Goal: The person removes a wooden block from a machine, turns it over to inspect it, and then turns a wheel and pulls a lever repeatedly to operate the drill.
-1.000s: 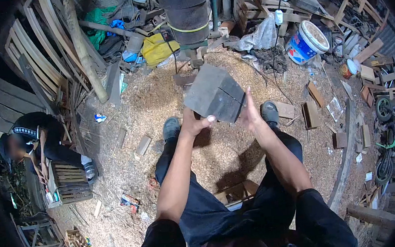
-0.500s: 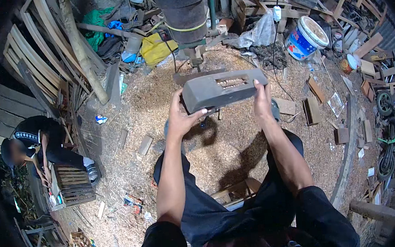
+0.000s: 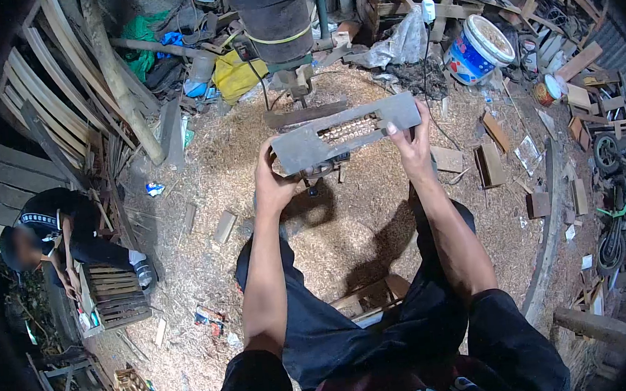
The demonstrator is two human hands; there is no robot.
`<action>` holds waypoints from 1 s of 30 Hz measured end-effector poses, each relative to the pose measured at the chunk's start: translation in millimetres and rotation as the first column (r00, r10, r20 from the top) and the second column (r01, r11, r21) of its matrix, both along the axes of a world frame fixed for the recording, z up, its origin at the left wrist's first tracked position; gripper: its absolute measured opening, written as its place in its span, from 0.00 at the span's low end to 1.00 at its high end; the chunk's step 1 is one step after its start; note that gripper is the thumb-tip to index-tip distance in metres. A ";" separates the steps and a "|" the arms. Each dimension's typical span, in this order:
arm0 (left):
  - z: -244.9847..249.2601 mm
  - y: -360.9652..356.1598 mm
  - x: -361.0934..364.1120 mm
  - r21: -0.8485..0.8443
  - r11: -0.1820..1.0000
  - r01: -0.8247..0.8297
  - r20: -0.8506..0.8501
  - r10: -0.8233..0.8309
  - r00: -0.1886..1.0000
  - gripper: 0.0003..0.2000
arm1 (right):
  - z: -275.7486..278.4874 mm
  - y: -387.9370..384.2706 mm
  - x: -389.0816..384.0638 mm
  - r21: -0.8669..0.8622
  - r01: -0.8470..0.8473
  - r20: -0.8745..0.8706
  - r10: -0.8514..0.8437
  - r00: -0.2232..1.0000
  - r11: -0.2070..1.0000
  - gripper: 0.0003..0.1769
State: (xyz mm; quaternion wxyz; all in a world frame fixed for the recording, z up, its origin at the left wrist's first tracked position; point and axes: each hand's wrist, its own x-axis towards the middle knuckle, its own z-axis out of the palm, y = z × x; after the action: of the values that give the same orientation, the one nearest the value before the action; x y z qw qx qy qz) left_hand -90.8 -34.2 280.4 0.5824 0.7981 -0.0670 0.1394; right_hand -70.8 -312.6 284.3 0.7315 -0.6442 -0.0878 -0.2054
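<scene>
I hold a grey wooden block (image 3: pixel 302 146) with a long slot cut through it, packed with shavings. My left hand (image 3: pixel 272 185) grips its near left end and my right hand (image 3: pixel 410 142) grips its right end. The block is level at arm's length, in front of a dark drill-press machine (image 3: pixel 270 19) standing on the sawdust floor. Its slotted face is turned up toward me.
Sawdust (image 3: pixel 331 238) covers the ground around my legs. A person in a dark top (image 3: pixel 50 223) crouches at the left by a wooden crate (image 3: pixel 115 295). A blue and white bucket (image 3: pixel 474 52), wood offcuts and a bicycle wheel (image 3: pixel 607 154) lie at the right. Bent wooden slats (image 3: pixel 47 84) lean at the upper left.
I turned the block from end-on to flat, so its slotted face now shows, and carried it up and away toward the machine. Both hands kept their hold.
</scene>
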 end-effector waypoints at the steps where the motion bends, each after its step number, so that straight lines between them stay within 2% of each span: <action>1: 1.9 -0.9 -0.2 -0.035 0.999 0.014 -0.018 -0.014 1.000 0.39 | 0.5 -1.2 -0.5 -0.011 -0.005 0.012 0.005 1.000 1.000 0.47; 4: -8.7 -0.2 4.7 -0.126 0.989 0.081 0.057 -0.074 0.996 0.37 | 1.3 -3.0 -4.5 -0.045 -0.009 0.044 0.011 0.999 0.999 0.50; 7: -9.2 -3.3 8.2 -0.421 0.897 0.134 0.004 -0.146 0.989 0.35 | 6.6 -6.4 -11.0 -0.102 0.002 0.091 0.007 0.996 0.995 0.53; 9: -9.7 -2.4 12.0 -0.385 0.912 0.144 0.068 -0.128 0.989 0.37 | 12.2 -11.0 -14.4 -0.161 -0.002 0.139 0.024 0.990 0.987 0.55; 13: -4.1 -0.3 7.9 -0.301 0.942 0.149 0.131 -0.113 0.985 0.39 | 16.4 -11.5 -16.6 -0.173 -0.037 0.247 0.079 0.966 0.984 0.58; 15: 3.4 -2.0 2.1 -0.385 0.912 0.144 0.063 -0.130 0.990 0.39 | 17.2 -13.0 -16.3 -0.216 0.001 0.270 0.058 0.961 0.976 0.58; 16: 6.7 -2.9 -1.2 -0.426 0.894 0.140 0.027 -0.142 0.989 0.39 | 13.0 -14.9 -14.5 -0.218 0.025 0.258 0.033 0.965 0.976 0.58; 19: 12.4 -1.0 -7.0 -0.148 0.987 0.062 -0.115 -0.080 0.990 0.39 | 4.0 -21.3 -9.0 -0.250 0.101 0.218 -0.046 0.975 0.963 0.54; 21: 4.0 0.2 -5.1 -0.177 0.982 0.071 -0.082 -0.087 0.993 0.40 | 6.8 -24.8 -10.9 -0.303 0.150 0.185 -0.096 0.978 0.941 0.49; 23: -1.4 1.1 -2.1 -0.204 0.971 0.124 -0.068 -0.141 0.988 0.40 | 14.5 -23.4 -10.3 -0.248 0.117 -0.024 -0.126 0.992 0.962 0.43; 24: 3.9 -3.2 -3.0 -0.284 0.956 0.079 -0.147 -0.124 0.981 0.40 | 16.2 -23.0 -9.6 -0.217 0.107 -0.132 -0.137 0.982 0.970 0.40; 25: 9.5 -8.9 -4.0 -0.360 0.933 0.028 -0.228 -0.117 0.967 0.41 | 1.0 -27.7 -1.8 -0.137 0.023 -0.212 -0.052 0.976 0.990 0.34; 26: 14.4 -13.1 -4.6 -0.429 0.903 -0.028 -0.309 -0.118 0.944 0.41 | -6.7 -28.7 -0.6 -0.164 -0.012 -0.243 -0.029 0.969 0.986 0.34; 27: 18.8 -15.4 -1.5 -0.426 0.905 0.011 -0.268 -0.138 0.954 0.42 | -8.8 -27.9 -1.4 -0.190 -0.045 -0.275 -0.009 0.961 0.981 0.34; 28: 13.7 -14.0 5.7 -0.441 0.897 -0.031 -0.288 -0.108 0.952 0.42 | -9.9 -28.9 -2.5 -0.217 -0.081 -0.305 0.011 0.952 0.973 0.34; 30: 8.9 -7.5 14.3 -0.461 0.879 -0.127 -0.332 -0.038 0.942 0.41 | -12.6 -33.0 -5.4 -0.231 -0.157 -0.284 0.088 0.955 0.960 0.40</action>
State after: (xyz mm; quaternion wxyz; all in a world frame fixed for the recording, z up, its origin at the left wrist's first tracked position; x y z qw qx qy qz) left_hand -76.5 -41.6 289.3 0.7597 0.6438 0.0866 0.0288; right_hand -76.2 -345.6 271.7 0.6605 -0.7469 -0.0525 -0.0566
